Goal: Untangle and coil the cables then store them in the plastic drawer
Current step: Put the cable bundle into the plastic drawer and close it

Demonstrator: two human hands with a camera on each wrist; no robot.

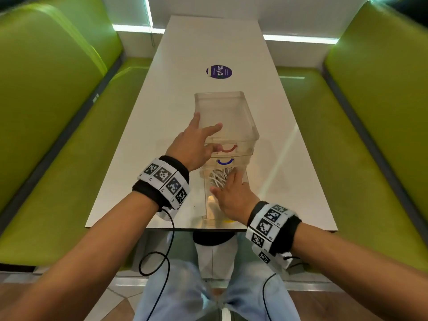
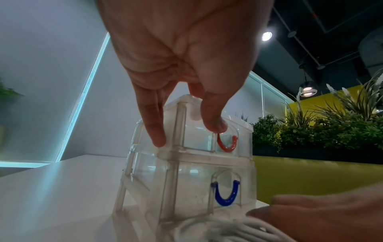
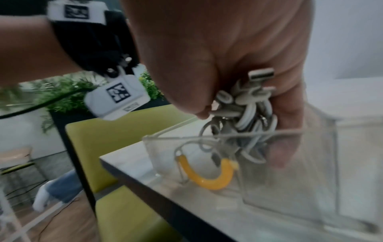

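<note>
A clear plastic drawer unit [image 1: 231,117] stands on the white table [image 1: 139,158]. Its upper drawers have a red handle [image 2: 225,144] and a blue handle [image 2: 225,194]. The bottom drawer [image 1: 206,205], with a yellow handle [image 3: 207,178], is pulled out toward me. My right hand [image 1: 234,198] is inside that drawer and holds a coiled bundle of white cables [image 3: 248,111] between thumb and fingers. In the head view the white cables [image 1: 218,176] show past the fingertips. My left hand [image 1: 196,140] rests with straight fingers [image 2: 155,131] on the unit's top front corner.
Green padded benches [image 1: 69,158] [image 1: 370,158] flank the table on both sides. A round purple sticker [image 1: 218,71] lies on the table beyond the unit. The pulled-out drawer reaches the table's near edge [image 1: 162,227]. Plants [image 2: 331,131] stand behind the right bench.
</note>
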